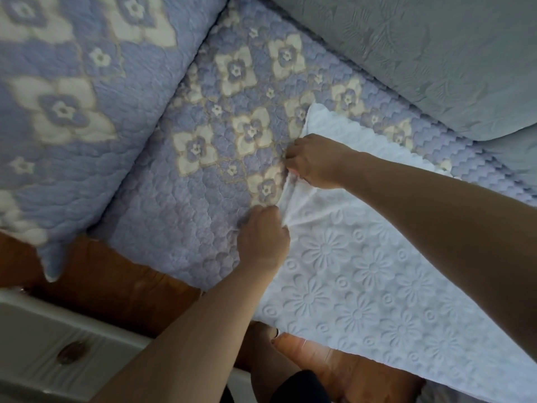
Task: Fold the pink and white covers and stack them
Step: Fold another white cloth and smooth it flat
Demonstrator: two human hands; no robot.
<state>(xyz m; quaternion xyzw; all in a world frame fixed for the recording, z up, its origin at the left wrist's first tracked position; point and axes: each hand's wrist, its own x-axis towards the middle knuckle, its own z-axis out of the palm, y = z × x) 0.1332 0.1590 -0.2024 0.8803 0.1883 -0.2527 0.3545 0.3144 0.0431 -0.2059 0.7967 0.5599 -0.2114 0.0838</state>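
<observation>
The white cover [363, 271] is spread on the blue quilted seat [180, 199]. Its left edge is pinched by the left hand [263, 237] and right hand [315, 161]. Folding seems begun; the edge should next be carried across.

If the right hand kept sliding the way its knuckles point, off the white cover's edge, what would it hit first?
Probably nothing solid at first: the right hand points left across the flat lilac floral quilt. Farther along stands the matching back cushion, though depth is hard to judge.
</observation>
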